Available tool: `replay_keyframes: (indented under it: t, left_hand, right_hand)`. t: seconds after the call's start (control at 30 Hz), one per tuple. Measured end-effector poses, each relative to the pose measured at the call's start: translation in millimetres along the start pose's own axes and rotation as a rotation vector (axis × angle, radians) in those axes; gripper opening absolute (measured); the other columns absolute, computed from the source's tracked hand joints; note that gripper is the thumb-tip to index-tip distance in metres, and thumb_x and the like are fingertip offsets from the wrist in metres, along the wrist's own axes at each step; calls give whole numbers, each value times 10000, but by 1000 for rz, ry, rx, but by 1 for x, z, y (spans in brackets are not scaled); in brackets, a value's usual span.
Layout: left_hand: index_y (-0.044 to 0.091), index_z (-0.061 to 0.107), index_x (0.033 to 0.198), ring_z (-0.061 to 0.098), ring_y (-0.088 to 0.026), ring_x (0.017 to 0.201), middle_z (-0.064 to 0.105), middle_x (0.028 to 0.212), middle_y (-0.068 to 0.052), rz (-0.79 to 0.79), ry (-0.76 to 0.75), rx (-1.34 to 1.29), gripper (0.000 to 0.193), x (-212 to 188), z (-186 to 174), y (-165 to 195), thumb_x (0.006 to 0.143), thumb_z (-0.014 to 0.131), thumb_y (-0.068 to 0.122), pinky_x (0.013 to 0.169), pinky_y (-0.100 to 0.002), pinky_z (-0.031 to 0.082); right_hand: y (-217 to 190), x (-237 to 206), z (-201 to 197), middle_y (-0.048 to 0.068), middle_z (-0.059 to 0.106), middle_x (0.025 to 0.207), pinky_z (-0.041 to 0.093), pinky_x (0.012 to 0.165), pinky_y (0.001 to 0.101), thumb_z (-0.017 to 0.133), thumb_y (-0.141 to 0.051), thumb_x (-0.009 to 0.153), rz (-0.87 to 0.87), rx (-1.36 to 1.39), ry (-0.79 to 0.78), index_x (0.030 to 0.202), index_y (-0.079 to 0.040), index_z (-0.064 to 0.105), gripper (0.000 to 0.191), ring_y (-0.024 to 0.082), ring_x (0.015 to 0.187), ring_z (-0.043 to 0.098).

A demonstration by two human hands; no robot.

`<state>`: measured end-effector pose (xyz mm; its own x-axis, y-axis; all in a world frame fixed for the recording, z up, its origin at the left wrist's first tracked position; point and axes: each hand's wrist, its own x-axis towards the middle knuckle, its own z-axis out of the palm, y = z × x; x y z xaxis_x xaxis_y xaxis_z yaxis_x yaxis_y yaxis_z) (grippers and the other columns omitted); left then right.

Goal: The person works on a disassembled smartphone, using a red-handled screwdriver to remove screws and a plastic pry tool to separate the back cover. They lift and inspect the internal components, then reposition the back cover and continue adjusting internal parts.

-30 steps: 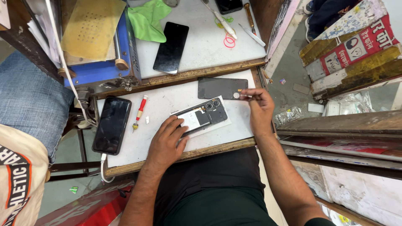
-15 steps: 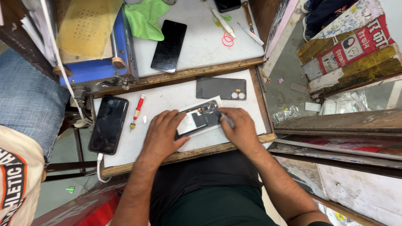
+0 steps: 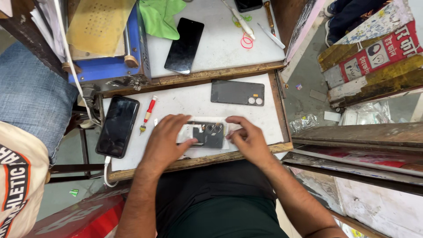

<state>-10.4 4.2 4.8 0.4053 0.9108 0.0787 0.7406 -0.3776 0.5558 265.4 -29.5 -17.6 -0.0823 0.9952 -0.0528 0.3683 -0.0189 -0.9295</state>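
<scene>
An opened phone point(image 3: 209, 133) lies on the white pull-out tray point(image 3: 189, 101), its insides and camera lenses facing up. My left hand point(image 3: 167, 139) rests over its left end, thumb against the phone's lower edge. My right hand point(image 3: 246, 139) pinches the phone's right end with the fingertips. A dark grey back cover point(image 3: 237, 92) with two camera holes lies just beyond my right hand.
A black phone point(image 3: 117, 125) with a white cable lies at the tray's left, a red-handled screwdriver point(image 3: 147, 113) beside it. On the upper bench sit another black phone point(image 3: 184, 45), a green cloth point(image 3: 161, 15), a blue machine point(image 3: 103, 66) and small tools. A person in jeans point(image 3: 31, 94) stands at left.
My right hand came back from the back cover at the tray's right and took the phone's right end. The phone turned from tilted to lying straight across the tray.
</scene>
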Motion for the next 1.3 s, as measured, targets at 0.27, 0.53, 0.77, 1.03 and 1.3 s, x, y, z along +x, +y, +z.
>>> replay_keyframes:
  t: [0.27, 0.53, 0.77, 1.03, 1.3]
  left_hand:
    - [85, 668, 1313, 685, -341, 1122, 699, 1244, -140, -367, 271, 328, 408, -17, -19, -32, 953, 746, 260, 901, -454, 575]
    - [55, 648, 1306, 743, -304, 943, 698, 1144, -168, -350, 152, 220, 462, -26, 20, -5, 949, 716, 341, 770, -415, 633]
    - [56, 650, 1307, 762, -258, 842, 716, 1121, -127, -440, 236, 54, 379, -25, 11, -15, 1012, 647, 295, 710, -380, 644]
    - [78, 723, 1203, 746, -314, 808, 723, 1060, -120, -499, 302, 299, 299, -22, -12, -26, 961, 719, 253, 674, -426, 606]
    - [99, 751, 1164, 743, -286, 762, 767, 929, -89, -251, 260, 132, 253, -5, 0, -12, 965, 691, 243, 655, -416, 599]
  right_hand:
    - [-35, -2, 1, 187, 537, 1466, 518, 930, 459, 912, -325, 680, -431, -477, -146, 1416, -108, 546, 850, 337, 1137, 576]
    - [-33, 4, 3, 126, 500, 1528, 465, 1107, 429, 860, -226, 779, -368, -523, -168, 1507, -146, 480, 825, 328, 1271, 527]
    - [-19, 7, -11, 112, 505, 1513, 447, 1113, 436, 862, -245, 771, -290, -467, -216, 1491, -120, 481, 824, 330, 1289, 501]
    - [-18, 1, 0, 148, 457, 1510, 407, 1074, 507, 925, -361, 657, -335, -553, -216, 1441, -134, 512, 914, 362, 1261, 477]
    - [-17, 8, 1, 106, 474, 1524, 416, 1088, 494, 899, -326, 719, -320, -553, -213, 1459, -171, 514, 849, 339, 1253, 499]
